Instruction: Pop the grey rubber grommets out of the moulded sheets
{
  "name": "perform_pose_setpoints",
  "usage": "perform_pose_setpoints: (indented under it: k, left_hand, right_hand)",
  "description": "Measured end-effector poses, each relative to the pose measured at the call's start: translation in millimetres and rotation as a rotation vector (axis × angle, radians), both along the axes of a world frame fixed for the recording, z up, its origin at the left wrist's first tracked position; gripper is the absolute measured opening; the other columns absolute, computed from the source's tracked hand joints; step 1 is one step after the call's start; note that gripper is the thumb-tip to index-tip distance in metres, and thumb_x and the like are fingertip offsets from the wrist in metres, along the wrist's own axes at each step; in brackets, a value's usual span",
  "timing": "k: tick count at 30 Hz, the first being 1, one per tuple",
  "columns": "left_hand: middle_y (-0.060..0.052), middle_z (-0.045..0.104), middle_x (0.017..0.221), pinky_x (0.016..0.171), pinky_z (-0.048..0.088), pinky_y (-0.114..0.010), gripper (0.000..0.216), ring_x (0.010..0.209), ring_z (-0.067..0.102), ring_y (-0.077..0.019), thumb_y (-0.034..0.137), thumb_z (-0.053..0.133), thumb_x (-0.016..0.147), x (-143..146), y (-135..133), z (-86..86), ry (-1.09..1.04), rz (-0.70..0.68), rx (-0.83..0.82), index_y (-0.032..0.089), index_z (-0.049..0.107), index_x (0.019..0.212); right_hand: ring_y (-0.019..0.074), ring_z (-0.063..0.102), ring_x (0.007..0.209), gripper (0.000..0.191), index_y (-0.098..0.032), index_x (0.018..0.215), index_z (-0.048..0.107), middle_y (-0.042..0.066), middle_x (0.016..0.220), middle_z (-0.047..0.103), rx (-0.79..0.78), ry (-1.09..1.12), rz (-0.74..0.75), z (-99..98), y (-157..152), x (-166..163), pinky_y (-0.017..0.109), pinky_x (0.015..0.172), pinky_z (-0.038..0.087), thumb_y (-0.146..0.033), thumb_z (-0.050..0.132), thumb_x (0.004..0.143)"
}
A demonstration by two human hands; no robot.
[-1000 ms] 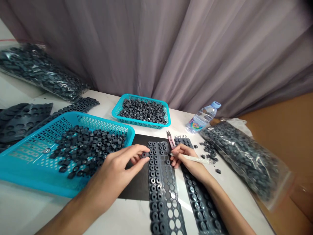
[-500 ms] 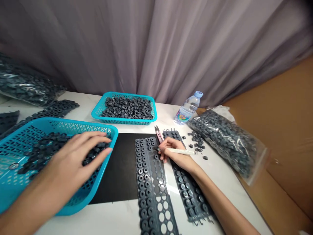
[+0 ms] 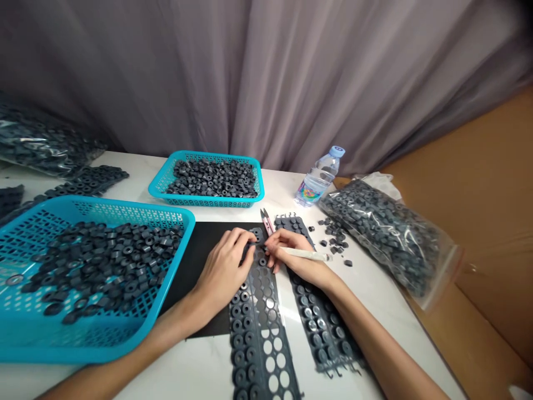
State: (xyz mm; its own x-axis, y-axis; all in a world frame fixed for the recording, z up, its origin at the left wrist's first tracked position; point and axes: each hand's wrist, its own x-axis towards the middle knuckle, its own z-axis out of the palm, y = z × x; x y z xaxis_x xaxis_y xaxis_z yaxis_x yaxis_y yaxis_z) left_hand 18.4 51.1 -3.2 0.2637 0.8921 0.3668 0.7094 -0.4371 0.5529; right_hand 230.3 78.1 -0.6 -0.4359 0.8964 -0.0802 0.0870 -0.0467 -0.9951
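Observation:
My left hand (image 3: pixel 225 269) rests over the top of a dark perforated strip (image 3: pixel 258 328), its fingertips pinched on a small black ring at one of the strip's holes. My right hand (image 3: pixel 291 255) sits just across the strip, fingers closed round a white pen-like tool (image 3: pixel 306 254) whose tip points at the same spot. Many of the strip's holes are filled with black rings, and several lower ones are bare. A second filled strip (image 3: pixel 318 311) lies under my right wrist. A black mat (image 3: pixel 204 261) lies under the left hand.
A large blue basket (image 3: pixel 25 339) of loose black rings stands at the left, a smaller one (image 3: pixel 160 186) behind. Pink snips (image 3: pixel 266 221), a water bottle (image 3: pixel 318 176), scattered rings (image 3: pixel 333 236) and a full plastic bag (image 3: pixel 387 239) lie to the right. More bags and strips sit far left.
My left hand left the large basket and came back to the top of the strip, pinched on a ring. The right hand stayed at the strip with the tool. The view shifted slightly.

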Motion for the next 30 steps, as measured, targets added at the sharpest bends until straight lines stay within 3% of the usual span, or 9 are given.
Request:
perform_pose_setpoints:
  k: [7, 18, 25, 30]
  left_hand:
    - [-0.004, 0.067, 0.109, 0.096, 0.052, -0.039, 0.018, 0.105, 0.062, -0.0238, 0.015, 0.058, 0.098, -4, -1, -5.4, -0.023, -0.047, 0.002, 0.024, 0.066, 0.111]
    - [-0.003, 0.069, 0.105, 0.092, 0.05, -0.039, 0.012, 0.102, 0.061, -0.0245, 0.016, 0.059, 0.098, -5, -4, 2.1, 0.089, -0.03, -0.013, 0.023, 0.065, 0.105]
    - [-0.003, 0.067, 0.108, 0.091, 0.049, -0.038, 0.009, 0.102, 0.061, -0.0242, 0.019, 0.058, 0.1, -4, -2, -0.2, 0.114, 0.0, -0.033, 0.023, 0.062, 0.106]
    - [-0.003, 0.068, 0.11, 0.09, 0.05, -0.039, 0.011, 0.103, 0.061, -0.0246, 0.021, 0.059, 0.1, -3, -2, -1.3, 0.131, 0.005, -0.049, 0.024, 0.063, 0.11]
  right_hand:
    - [0.0162, 0.068, 0.067, 0.022, -0.021, 0.1, 0.06, 0.0, 0.081, 0.067, 0.032, -0.002, 0.017, 11.2, -2, -2, 0.031, 0.067, 0.06, -0.035, 0.072, 0.089]
    - [0.0156, 0.065, 0.062, 0.009, -0.02, 0.09, 0.063, 0.0, 0.075, 0.068, 0.022, -0.039, -0.016, 0.6, 4, -10, 0.027, 0.062, 0.054, -0.023, 0.07, 0.085]
    - [0.0142, 0.065, 0.061, 0.019, -0.018, 0.096, 0.064, 0.0, 0.076, 0.068, -0.032, -0.028, -0.029, -6.2, 8, -8, 0.025, 0.059, 0.055, -0.028, 0.076, 0.084]
    - [0.0155, 0.069, 0.063, 0.012, -0.017, 0.089, 0.066, 0.001, 0.075, 0.071, -0.038, -0.023, -0.014, -7.5, 9, -4, 0.026, 0.061, 0.058, -0.026, 0.072, 0.084]
